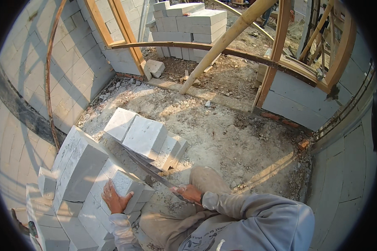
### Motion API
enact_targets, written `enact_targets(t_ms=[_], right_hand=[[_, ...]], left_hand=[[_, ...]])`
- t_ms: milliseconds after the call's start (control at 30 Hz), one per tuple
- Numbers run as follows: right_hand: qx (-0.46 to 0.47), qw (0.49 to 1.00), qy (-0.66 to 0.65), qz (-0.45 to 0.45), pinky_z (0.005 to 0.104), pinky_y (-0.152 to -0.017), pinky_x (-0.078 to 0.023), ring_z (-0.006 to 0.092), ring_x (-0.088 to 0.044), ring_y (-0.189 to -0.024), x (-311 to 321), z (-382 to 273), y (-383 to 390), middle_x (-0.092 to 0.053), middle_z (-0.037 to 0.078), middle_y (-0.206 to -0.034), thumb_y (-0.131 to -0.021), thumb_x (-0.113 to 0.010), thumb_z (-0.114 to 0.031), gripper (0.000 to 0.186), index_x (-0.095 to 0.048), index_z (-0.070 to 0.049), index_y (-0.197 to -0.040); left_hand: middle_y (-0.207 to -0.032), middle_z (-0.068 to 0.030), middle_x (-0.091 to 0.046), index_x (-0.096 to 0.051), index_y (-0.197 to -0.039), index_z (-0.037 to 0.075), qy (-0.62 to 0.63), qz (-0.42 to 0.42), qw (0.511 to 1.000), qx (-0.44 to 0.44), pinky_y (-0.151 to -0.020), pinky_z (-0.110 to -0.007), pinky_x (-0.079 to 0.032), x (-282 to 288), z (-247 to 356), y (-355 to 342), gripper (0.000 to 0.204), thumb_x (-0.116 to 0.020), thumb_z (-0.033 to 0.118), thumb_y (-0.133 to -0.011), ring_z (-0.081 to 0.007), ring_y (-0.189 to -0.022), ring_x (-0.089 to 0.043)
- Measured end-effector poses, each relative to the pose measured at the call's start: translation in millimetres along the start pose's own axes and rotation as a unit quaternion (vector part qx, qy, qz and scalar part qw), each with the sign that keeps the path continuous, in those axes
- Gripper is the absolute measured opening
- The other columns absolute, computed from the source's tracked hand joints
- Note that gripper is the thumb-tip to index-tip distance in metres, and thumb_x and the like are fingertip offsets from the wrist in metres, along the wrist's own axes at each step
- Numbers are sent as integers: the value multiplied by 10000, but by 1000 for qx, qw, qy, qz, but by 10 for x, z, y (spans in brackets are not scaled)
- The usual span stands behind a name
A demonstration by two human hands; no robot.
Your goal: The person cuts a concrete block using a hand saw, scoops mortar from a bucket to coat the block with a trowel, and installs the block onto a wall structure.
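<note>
Dusty floor (238,142) carries three loose grey blocks (144,136). Left hand (114,196), fingers spread, presses one block (127,186) on a pile; right hand (189,193), fingers clamped, grips one saw (148,167) touching it.

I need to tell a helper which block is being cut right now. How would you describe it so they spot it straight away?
Start at the heap of pale grey blocks against the curved block wall on the left. At its near edge lies one small block with the left hand pressed flat on it. Only this one meets the saw blade held in the right hand.
</note>
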State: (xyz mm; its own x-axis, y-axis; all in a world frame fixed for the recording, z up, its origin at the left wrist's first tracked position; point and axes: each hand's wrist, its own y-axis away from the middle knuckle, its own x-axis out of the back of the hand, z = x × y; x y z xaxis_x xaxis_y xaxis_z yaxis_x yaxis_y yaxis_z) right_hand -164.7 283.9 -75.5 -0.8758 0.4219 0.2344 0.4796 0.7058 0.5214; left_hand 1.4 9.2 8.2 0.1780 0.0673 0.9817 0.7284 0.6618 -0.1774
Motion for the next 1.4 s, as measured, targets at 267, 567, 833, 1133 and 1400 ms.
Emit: enact_targets(t_ms=[267,567,833,1133,1400], right_hand=[[144,987,14,-62,340,-754,-460,227,-558,-725,101,-526,-90,-635,127,-820,-949,-415,-396,350,-627,-295,-1210],[-66,996,-45,-48,392,-699,-484,268,-644,-742,-171,217,-54,-660,185,-796,-864,-548,-442,474,-662,0,-993],[-12,993,-105,44,369,-663,-487,262,-648,-736,45,362,-67,-672,172,-826,-879,-545,-400,447,-661,2,-1039],[-46,965,-260,4,253,-369,-294,73,-398,-405,531,209,399,-511,-9,-609,-940,-528,-267,336,-594,-13,-1149],[67,980,-180,50,219,-438,-347,65,-479,-486,668,96,596,-558,2,-654,-939,-537,-289,422,-549,22,-1224]], left_hand=[[-1436,-187,-338,-184,-1464,72,-11,-110,991,79,-1061,-618,-164,211,203,-103,1241,-818,560,-516,-363,-1336,-278],[-1459,-167,-314,-189,-1466,110,-22,-137,984,115,-1046,-671,-152,171,214,-239,1224,-832,537,-516,-391,-1339,-262],[-1423,-182,-356,-236,-1450,108,12,-82,992,100,-1047,-623,-169,76,187,-74,1199,-845,498,-494,-360,-1309,-302],[-1406,-176,-369,-266,-1443,105,75,4,992,102,-1054,-543,-169,114,74,6,1156,-810,515,-509,-343,-1310,-291],[-1200,-198,-524,-336,-1365,-83,635,81,754,146,-926,-332,-447,302,-38,349,937,-795,228,-609,-257,-1085,-537]])
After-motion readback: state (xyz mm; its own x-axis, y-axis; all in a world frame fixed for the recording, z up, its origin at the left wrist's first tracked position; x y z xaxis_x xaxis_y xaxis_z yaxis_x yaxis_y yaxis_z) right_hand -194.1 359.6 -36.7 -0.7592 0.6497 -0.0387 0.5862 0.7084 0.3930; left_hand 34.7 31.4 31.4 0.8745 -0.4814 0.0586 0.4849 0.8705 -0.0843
